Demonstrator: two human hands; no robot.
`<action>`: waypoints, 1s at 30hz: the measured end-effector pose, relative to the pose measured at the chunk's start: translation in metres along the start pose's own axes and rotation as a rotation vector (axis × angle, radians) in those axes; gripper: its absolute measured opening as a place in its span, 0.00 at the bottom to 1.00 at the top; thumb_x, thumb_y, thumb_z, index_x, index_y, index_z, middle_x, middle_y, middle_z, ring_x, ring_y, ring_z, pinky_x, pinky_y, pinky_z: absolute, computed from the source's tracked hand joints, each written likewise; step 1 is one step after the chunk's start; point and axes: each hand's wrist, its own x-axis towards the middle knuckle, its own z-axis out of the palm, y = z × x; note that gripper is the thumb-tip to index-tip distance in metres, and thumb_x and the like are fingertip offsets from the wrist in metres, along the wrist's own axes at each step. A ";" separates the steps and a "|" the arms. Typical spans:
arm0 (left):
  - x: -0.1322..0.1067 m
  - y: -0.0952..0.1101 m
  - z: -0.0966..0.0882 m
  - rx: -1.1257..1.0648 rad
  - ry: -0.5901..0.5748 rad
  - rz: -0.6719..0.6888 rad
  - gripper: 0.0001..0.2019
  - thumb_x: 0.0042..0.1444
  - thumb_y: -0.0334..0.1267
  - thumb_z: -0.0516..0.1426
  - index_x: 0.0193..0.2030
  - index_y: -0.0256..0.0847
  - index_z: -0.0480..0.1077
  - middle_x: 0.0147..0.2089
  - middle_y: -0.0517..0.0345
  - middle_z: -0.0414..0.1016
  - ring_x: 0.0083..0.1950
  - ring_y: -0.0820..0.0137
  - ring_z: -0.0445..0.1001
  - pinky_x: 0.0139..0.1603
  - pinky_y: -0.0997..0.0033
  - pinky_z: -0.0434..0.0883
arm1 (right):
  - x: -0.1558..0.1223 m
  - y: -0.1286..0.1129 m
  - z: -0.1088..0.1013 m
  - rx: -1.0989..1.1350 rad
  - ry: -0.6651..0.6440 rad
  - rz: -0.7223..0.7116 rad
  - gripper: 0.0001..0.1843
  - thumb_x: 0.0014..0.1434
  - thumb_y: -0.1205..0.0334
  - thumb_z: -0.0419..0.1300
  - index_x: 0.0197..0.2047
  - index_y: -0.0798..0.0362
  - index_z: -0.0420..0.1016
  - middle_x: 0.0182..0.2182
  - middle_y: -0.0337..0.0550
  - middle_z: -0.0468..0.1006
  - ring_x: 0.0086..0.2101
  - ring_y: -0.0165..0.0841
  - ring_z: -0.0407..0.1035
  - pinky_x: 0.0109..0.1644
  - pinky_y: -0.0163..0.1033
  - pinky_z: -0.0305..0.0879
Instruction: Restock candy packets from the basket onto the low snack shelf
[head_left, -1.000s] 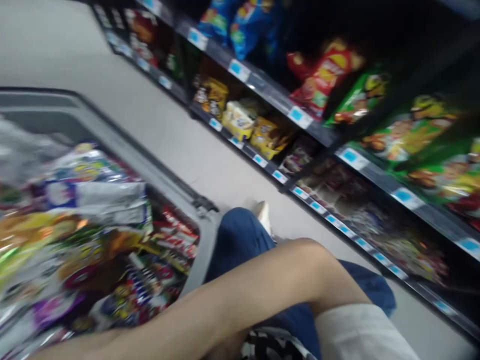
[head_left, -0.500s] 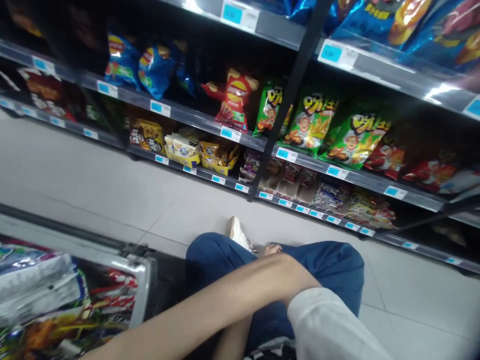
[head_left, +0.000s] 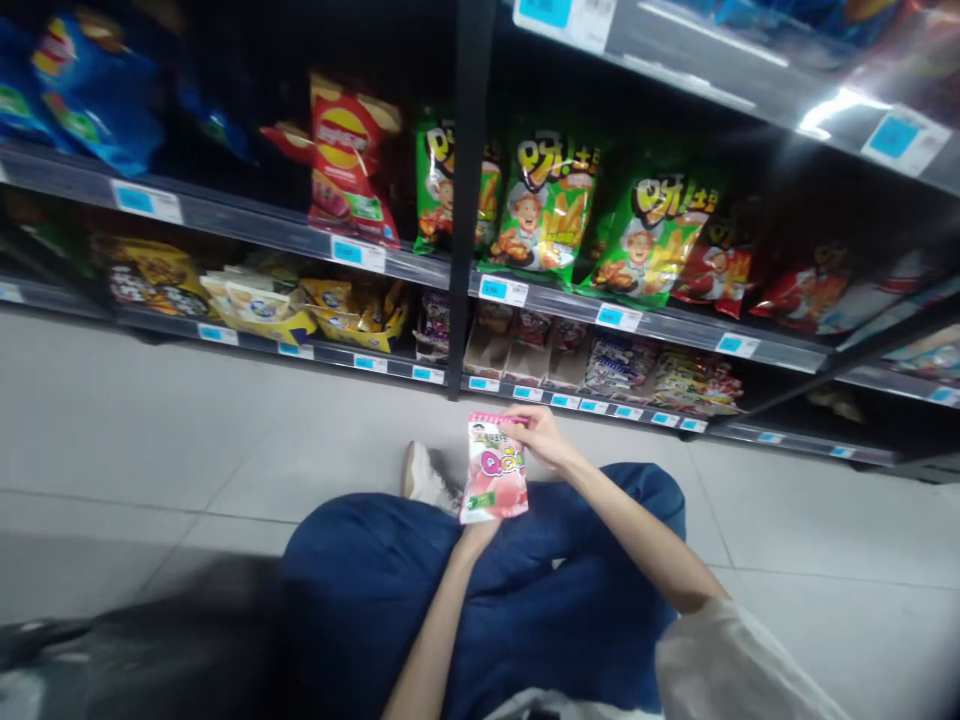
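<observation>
A pink and white bag of gummy candy [head_left: 489,475] with "QQ" lettering is held up in front of my crossed legs. My right hand [head_left: 541,438] pinches its top right corner, thumb on the printed front. Below and behind the bag is my left hand [head_left: 481,534], mostly covered by it. The fingers of that hand are hidden, so I cannot tell whether they grip the bag. Behind the bag, a shelf post meets the floor near small cartons of candy [head_left: 529,360] on the lowest shelf.
Green chip bags [head_left: 544,205] and a red chip bag [head_left: 346,160] stand on the middle shelf. Yellow boxes of snacks [head_left: 360,320] sit on the bottom shelf. A blurred dark container [head_left: 67,650] lies at lower left. My white shoe [head_left: 427,480] rests before the shelves.
My right arm has come back from reaching across to the crate on the left, and a pink candy bag is now in that hand. The view has shifted right.
</observation>
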 end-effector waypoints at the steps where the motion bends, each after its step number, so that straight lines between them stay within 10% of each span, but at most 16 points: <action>1: 0.001 -0.002 -0.002 -0.167 0.026 -0.021 0.20 0.60 0.49 0.58 0.52 0.37 0.72 0.50 0.44 0.78 0.59 0.54 0.73 0.62 0.51 0.70 | 0.000 0.019 -0.022 0.038 0.119 0.065 0.24 0.34 0.51 0.80 0.30 0.57 0.81 0.23 0.39 0.75 0.21 0.25 0.62 0.21 0.31 0.56; 6: -0.005 0.006 -0.008 -0.735 -0.037 -0.126 0.28 0.44 0.32 0.64 0.56 0.40 0.71 0.58 0.46 0.75 0.58 0.53 0.74 0.62 0.43 0.70 | -0.006 0.079 -0.073 0.173 0.420 0.161 0.26 0.32 0.43 0.78 0.26 0.54 0.77 0.19 0.37 0.73 0.19 0.26 0.61 0.22 0.32 0.56; 16: 0.003 -0.001 -0.002 -0.318 0.163 -0.254 0.23 0.45 0.52 0.71 0.34 0.31 0.74 0.31 0.53 0.78 0.37 0.63 0.81 0.47 0.56 0.81 | -0.002 0.078 -0.062 0.329 0.474 0.226 0.25 0.33 0.50 0.80 0.33 0.53 0.80 0.27 0.40 0.80 0.26 0.32 0.70 0.26 0.36 0.64; 30: 0.002 -0.007 -0.003 -0.170 0.156 -0.185 0.28 0.44 0.51 0.72 0.46 0.33 0.76 0.43 0.47 0.82 0.42 0.62 0.82 0.46 0.63 0.81 | -0.003 0.091 -0.061 0.290 0.447 0.183 0.26 0.34 0.48 0.79 0.33 0.52 0.80 0.27 0.38 0.79 0.24 0.29 0.69 0.25 0.33 0.63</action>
